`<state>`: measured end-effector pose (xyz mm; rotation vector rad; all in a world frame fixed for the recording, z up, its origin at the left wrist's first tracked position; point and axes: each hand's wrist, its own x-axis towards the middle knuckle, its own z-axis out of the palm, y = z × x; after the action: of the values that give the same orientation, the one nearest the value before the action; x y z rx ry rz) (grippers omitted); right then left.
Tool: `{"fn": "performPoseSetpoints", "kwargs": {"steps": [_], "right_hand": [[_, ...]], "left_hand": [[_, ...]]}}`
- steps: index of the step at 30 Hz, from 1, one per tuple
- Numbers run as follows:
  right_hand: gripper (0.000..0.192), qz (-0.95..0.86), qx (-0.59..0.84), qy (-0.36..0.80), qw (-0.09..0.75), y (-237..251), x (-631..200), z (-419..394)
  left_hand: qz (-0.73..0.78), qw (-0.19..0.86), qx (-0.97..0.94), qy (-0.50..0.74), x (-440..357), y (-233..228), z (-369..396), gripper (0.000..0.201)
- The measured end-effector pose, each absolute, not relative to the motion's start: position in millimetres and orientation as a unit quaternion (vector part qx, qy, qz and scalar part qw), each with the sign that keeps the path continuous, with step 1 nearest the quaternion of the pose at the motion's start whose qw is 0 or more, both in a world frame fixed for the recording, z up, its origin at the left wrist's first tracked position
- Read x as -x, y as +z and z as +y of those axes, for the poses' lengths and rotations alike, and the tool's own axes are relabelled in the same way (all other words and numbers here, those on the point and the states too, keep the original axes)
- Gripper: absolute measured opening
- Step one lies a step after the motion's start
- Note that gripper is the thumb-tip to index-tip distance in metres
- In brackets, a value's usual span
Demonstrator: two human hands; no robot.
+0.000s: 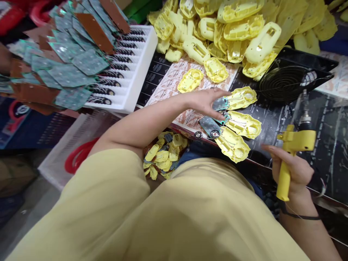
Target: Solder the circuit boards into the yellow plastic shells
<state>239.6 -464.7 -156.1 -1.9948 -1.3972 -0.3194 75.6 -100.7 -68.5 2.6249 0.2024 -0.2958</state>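
My left hand (203, 103) reaches over the bench with its fingers spread, over small green circuit boards (221, 104). The boards are wired to yellow plastic shell halves (244, 124), several of them fanned out side by side with their inner sides up. A round black speaker (215, 133) lies on the nearest board, and another small round part (198, 135) is at the bench edge. My right hand (292, 170) is closed around the grip of a yellow soldering gun (296, 143), its metal tip pointing away from me. The gun is to the right of the shells, apart from them.
Yellow shells (231, 29) are heaped at the back. A black fan with a spiral guard (284, 83) stands behind the gun. At left, circuit boards (67, 65) are stacked by a white foam tray (141, 69) holding wired speakers. Below sits a bin of yellow parts (163, 156).
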Motion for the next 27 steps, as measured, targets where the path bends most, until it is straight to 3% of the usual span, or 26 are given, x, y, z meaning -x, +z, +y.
{"fn": "performPoseSetpoints", "kwargs": {"steps": [1, 4, 6, 9, 14, 22, 27], "right_hand": [[0.016, -0.56, 0.744, -0.121, 0.344, -153, -237, -462], [0.047, -0.641, 0.664, -0.073, 0.378, -144, -230, -453], [0.054, -0.668, 0.633, -0.041, 0.389, -141, -229, -446], [0.051, -0.672, 0.636, -0.051, 0.376, -144, -232, -437], [0.042, -0.65, 0.669, -0.117, 0.34, -149, -245, -421], [0.036, -0.671, 0.656, -0.156, 0.307, -148, -259, -405], [0.043, -0.656, 0.654, -0.134, 0.352, -151, -256, -400]], "left_hand": [[0.046, 0.229, -0.966, -0.109, -66, -69, -104, 0.112], [-0.019, 0.173, -0.98, -0.091, -42, -76, -121, 0.115], [-0.047, 0.14, -0.987, -0.066, -32, -82, -133, 0.112], [-0.065, 0.117, -0.99, -0.035, -31, -87, -143, 0.103], [-0.042, 0.107, -0.992, -0.043, -42, -80, -141, 0.063], [-0.006, 0.084, -0.994, -0.066, -57, -77, -153, 0.086], [0.01, 0.142, -0.986, -0.09, -41, -74, -147, 0.065]]}}
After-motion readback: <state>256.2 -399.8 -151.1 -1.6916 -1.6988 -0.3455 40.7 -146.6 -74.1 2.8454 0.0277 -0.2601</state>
